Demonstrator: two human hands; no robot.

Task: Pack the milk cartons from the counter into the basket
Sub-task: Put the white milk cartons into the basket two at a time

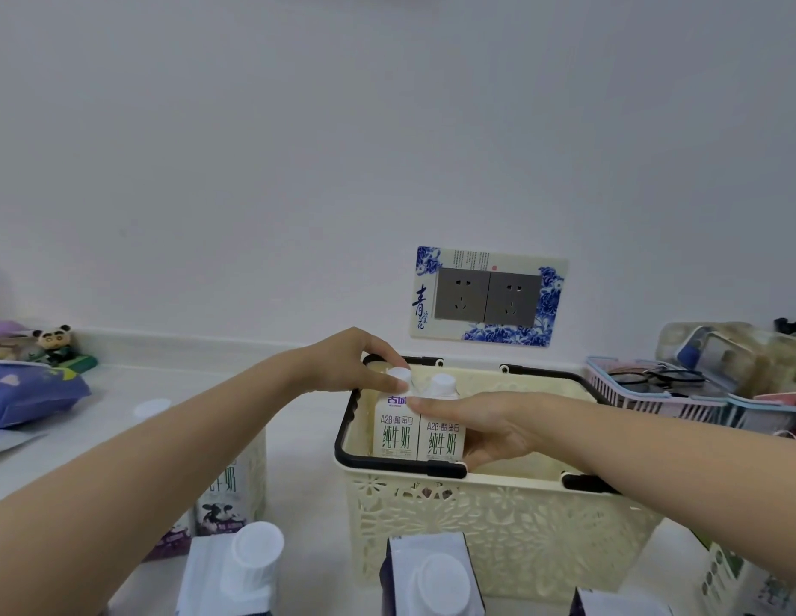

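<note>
A cream lattice basket (498, 522) with black handles stands on the counter. Two white milk cartons stand upright side by side in its left part. My left hand (347, 362) pinches the cap of the left carton (394, 433). My right hand (489, 422) wraps around the right carton (442, 437), fingers on its side and front. More cartons remain on the counter: one (234, 486) left of the basket behind my left forearm, one (245, 571) at the front left, one (431, 575) in front of the basket.
A pink slotted basket (645, 393) with glasses and clutter sits at the right. A purple packet (27, 393) and a small panda figure (58, 344) lie at the far left. A wall socket (487, 297) is behind the basket. Another carton (738, 580) shows at the lower right.
</note>
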